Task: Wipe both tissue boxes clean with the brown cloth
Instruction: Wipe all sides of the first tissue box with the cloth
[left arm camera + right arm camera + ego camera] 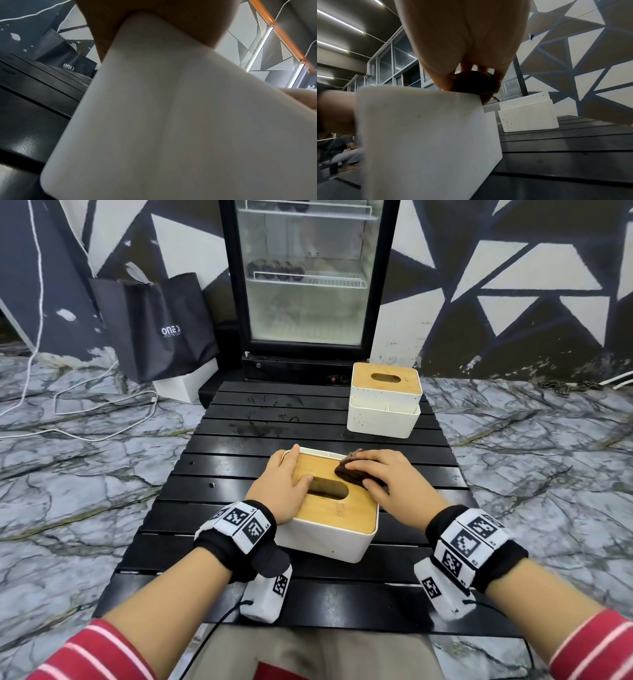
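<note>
The near tissue box (329, 529) is white with a bamboo lid and stands mid-table; its white side fills the left wrist view (171, 121). My left hand (293, 470) holds its left edge, thumb on the lid by the slot. My right hand (368, 470) grips the bunched brown cloth (347, 474) and presses it on the lid's far right corner. In the right wrist view the cloth (476, 83) sits under my fingers (462, 40) on the box's top edge (423, 128). The far tissue box (385, 398), white and speckled with spots, stands at the table's back right (527, 115).
The black slatted table (239, 440) shows smudges in its far middle. Behind it stand a glass-door fridge (305, 285) and a black bag (161, 326). White cables (85, 405) lie on the marble floor to the left.
</note>
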